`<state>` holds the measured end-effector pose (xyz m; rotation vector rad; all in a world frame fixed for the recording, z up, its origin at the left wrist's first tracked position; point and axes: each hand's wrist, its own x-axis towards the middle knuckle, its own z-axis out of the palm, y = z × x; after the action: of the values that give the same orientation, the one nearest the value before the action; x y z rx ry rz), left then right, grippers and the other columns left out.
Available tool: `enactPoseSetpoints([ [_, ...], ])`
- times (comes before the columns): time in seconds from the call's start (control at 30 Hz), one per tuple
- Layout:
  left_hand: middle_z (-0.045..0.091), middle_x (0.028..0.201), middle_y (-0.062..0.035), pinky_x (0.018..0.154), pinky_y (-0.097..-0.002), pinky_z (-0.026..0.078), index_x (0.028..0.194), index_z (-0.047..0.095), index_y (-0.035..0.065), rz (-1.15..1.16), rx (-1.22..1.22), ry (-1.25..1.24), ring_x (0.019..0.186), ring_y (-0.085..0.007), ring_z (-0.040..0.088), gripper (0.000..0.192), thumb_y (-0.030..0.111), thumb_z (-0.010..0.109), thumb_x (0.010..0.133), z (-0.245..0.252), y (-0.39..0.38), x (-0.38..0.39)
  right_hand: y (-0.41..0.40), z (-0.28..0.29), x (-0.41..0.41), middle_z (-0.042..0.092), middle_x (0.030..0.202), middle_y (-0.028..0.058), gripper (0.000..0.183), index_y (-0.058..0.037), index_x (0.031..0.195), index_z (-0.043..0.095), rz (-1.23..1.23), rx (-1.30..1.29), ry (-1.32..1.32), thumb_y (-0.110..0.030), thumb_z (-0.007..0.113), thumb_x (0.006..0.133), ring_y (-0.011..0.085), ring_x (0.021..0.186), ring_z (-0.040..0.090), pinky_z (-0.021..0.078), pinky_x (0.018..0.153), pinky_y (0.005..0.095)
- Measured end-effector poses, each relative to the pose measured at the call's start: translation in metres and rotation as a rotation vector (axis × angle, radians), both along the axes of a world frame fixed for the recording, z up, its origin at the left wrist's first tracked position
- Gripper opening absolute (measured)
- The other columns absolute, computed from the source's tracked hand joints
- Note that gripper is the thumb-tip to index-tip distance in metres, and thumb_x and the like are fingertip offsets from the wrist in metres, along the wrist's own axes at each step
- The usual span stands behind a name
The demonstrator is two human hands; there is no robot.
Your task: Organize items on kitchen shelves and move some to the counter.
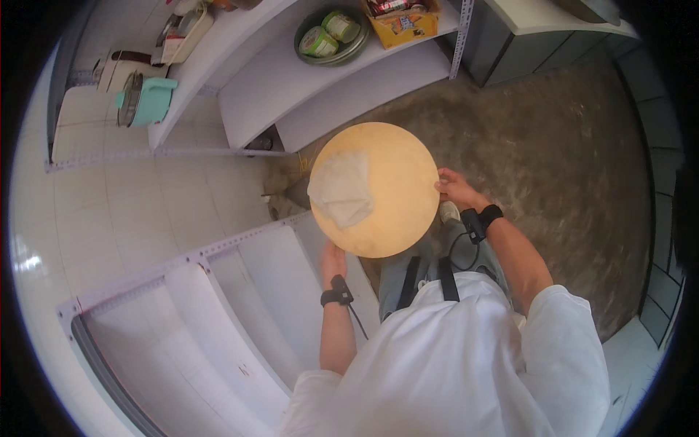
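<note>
A round, pale yellow board point(404, 191), its material not certain, is held out level in front of my body. On its left half lies a flat, creased, off-white cloth or sheet point(343, 188), reaching the board's left edge. My right hand point(457, 187) grips the board's right rim, fingertips at the edge. My left hand point(333, 262) holds the lower left rim from beneath, its fingers hidden under the board. Both wrists wear black straps with small devices and cables.
White metal shelving point(246, 306) stands at my left. Ahead, a shelf point(273, 93) bears a green basin point(334, 59) with tubs and a yellow carton point(407, 30). A teal-handled container point(153, 101) sits farther left. A grey cabinet point(491, 54) stands at upper right on the brown floor point(557, 142).
</note>
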<state>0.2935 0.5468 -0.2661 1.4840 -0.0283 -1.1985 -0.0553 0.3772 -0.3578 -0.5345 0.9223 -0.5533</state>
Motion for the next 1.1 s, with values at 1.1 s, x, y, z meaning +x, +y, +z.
enactPoseSetpoints([
  [1.1, 0.053, 0.121, -0.0137, 0.101, -0.0490, 0.043, 0.117, 0.051, -0.0005, -0.414, 0.540, 0.248, 0.115, -0.0295, 0.052, 0.031, 0.020, 0.049, 0.094, -0.008, -0.237, 0.239, -0.094, -0.027, 0.210, 0.065, 0.106, 0.0185, 0.033, -0.0032, 0.115, 0.061, -0.140, 0.085, 0.780, -0.014, 0.057, 0.084, 0.0331, 0.101, 0.063, 0.0505, 0.084, 0.0433],
])
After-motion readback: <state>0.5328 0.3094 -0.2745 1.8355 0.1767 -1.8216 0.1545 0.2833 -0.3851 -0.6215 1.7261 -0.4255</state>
